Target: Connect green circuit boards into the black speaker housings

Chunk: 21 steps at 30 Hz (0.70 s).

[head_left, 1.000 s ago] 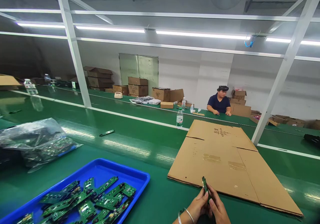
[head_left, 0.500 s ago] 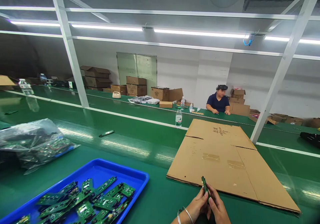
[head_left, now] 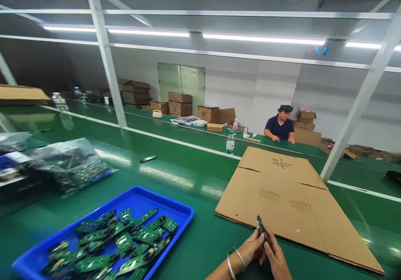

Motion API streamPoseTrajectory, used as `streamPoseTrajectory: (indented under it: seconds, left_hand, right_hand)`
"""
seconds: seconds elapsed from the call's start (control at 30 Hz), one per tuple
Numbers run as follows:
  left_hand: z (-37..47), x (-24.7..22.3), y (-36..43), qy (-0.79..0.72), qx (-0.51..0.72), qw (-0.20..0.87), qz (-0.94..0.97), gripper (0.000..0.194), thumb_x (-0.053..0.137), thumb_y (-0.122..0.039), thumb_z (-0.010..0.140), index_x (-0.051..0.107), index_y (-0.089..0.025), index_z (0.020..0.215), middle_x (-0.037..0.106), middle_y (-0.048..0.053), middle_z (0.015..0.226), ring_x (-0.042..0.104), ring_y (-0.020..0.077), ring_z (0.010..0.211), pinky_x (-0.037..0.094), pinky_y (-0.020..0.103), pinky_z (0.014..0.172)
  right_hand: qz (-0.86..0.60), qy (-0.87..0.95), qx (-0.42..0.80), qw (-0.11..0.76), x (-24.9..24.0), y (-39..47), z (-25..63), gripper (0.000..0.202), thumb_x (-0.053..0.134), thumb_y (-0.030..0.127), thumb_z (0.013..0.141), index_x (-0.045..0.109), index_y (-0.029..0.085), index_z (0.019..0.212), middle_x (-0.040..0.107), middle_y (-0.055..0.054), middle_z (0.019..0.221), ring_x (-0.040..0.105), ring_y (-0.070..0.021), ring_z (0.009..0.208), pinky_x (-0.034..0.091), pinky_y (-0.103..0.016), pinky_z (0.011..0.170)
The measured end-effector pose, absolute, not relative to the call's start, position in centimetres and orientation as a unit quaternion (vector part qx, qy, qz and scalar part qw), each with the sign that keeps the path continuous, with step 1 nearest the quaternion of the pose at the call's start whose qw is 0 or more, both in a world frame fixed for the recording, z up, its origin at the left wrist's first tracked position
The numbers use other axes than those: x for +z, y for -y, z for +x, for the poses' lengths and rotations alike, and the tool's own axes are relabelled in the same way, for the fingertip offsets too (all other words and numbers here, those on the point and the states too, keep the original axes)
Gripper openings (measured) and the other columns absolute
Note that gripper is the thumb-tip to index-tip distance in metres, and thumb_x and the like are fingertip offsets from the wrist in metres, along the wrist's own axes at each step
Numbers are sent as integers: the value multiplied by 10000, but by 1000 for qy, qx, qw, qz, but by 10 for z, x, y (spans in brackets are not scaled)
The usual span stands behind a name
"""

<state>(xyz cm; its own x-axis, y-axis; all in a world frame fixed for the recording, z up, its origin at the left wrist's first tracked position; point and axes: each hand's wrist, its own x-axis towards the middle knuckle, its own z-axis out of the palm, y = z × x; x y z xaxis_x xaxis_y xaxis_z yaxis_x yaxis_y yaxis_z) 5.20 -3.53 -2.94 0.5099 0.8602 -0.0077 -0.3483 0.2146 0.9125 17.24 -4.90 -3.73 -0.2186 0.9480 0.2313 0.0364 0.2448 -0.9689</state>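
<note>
1. Circuit board (head_left: 260, 225), narrow and green, stood tipped up between the two hands, over the table's (head_left: 206, 246) near side, by the near edge of a flattened cardboard sheet (head_left: 275, 213).
2. Fingers of the left hand (head_left: 249, 250), with bangles (head_left: 234, 263) at its wrist, and of the right hand (head_left: 275, 257) were closed narrowly on the board's lower part; their exact contact underneath was hidden.
3. It looked light, stiff and rather smooth, with small parts that a hard squeeze or a bend could have harmed. The long bare edges seemed the best place to take hold, with light pressure and clear of the components.
4. Similar boards (head_left: 125, 244) lay in a loose, overlapping heap in a blue tray (head_left: 184, 213), left of the hands; their crossed ends looked likely to snag. A single loose board (head_left: 148, 159) lay farther out, beyond the tray, and a clear plastic bag (head_left: 75, 159) sat toward the table's left edge.
5. Dark handwritten characters (head_left: 282, 162) marked the cardboard's far end, too unclear to read surely. The green-capped bottle (head_left: 230, 143) wore a label whose brand was too small to tell. No lettering could be made out on the held board.
6. A person (head_left: 280, 125) in a dark top sat across at the far table, near stacked cartons.
</note>
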Motion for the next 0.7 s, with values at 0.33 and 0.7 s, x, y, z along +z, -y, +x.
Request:
streamPoseTrajectory:
  seconds: [0.33, 0.7]
  left_hand:
    - [-53, 30, 14, -606, 414, 472, 488, 228, 483, -358, 811, 522, -136, 835, 515, -29, 662, 481, 86, 550, 409, 250, 547]
    - [-188, 56, 55, -829, 251, 253, 431, 449, 318, -496, 844, 561, -130, 746, 625, 23, 719, 591, 133, 668, 451, 316, 690]
  right_hand:
    - [-425, 553, 536, 475, -35, 40, 179, 592, 509, 626, 722, 561, 192, 1122, 499, -82, 1221, 489, -246, 1092, 393, -341, 937]
    - [-483, 595, 483, 423, -18, 49, 172, 643, 413, 738, 669, 645, 146, 578, 656, -131, 830, 541, -269, 968, 364, -366, 929]
